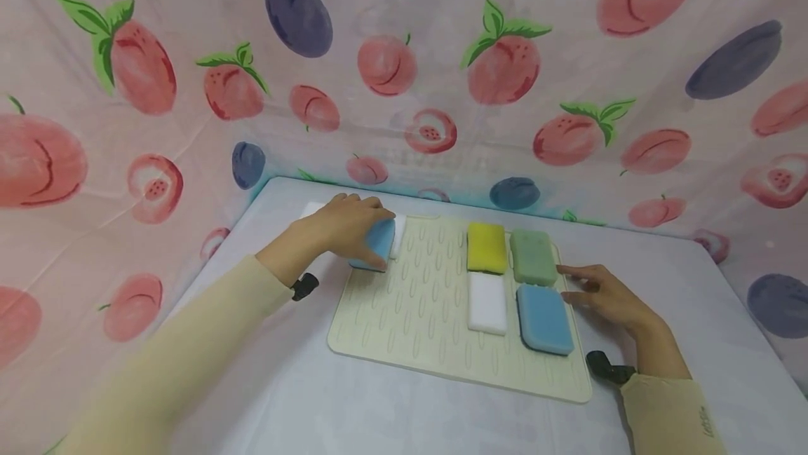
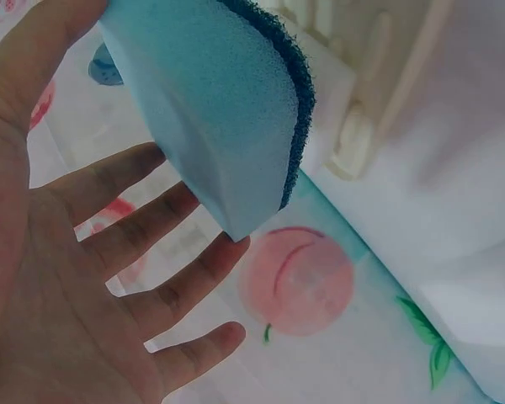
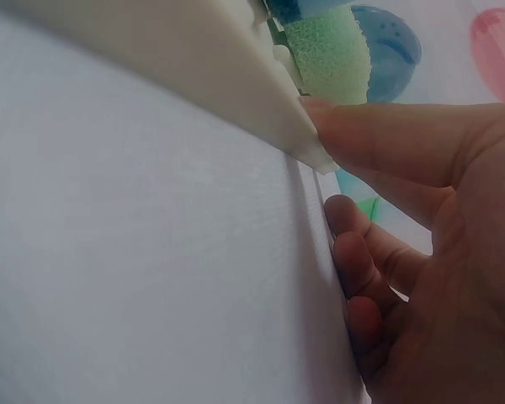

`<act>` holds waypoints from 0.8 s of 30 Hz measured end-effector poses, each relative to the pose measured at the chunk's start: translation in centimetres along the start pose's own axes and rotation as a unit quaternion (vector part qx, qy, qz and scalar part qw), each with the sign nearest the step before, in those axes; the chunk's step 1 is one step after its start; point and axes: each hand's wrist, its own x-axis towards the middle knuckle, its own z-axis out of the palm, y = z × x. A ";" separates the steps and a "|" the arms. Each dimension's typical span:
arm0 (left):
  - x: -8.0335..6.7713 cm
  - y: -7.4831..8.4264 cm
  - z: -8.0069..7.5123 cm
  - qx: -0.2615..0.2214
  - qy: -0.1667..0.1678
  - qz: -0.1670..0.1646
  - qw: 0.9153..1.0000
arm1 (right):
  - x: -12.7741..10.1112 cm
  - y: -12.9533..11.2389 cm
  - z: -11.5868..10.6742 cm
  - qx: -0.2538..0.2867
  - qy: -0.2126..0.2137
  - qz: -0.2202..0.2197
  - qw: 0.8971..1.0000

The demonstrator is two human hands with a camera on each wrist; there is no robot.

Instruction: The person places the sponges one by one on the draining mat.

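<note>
At the mat's far left corner, the left hand (image 1: 346,225) is gripping a blue sponge (image 1: 374,245), thumb on one side and fingers (image 2: 151,244) spread on the other; the sponge is tilting up on its edge, dark scrubber face (image 2: 282,50) turned away from the palm in the left wrist view. Just behind it a white sponge (image 1: 398,234) is lying at the mat's far edge, touching or nearly touching the blue one, can't tell which. Across on the other side, the right hand (image 1: 602,294) is resting on the table, holding nothing, fingers relaxed and loosely bent; in the right wrist view its fingertip (image 3: 328,126) is pressing against the edge of the cream ribbed mat (image 1: 410,301). Four sponges are sitting on the mat's right part in two rows: yellow sponge (image 1: 487,247) and green sponge (image 1: 533,256) at the back, white block (image 1: 487,303) and second blue sponge (image 1: 545,318) in front, close together. Mat is lying on a pale tablecloth (image 1: 315,399); fruit-print fabric (image 1: 442,69) is hanging behind and to the sides.
</note>
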 end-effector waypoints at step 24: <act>7.7 4.1 -0.4 0.007 -0.035 -0.009 0.999 | -0.6 0.3 0.0 -0.009 0.011 -0.025 1.000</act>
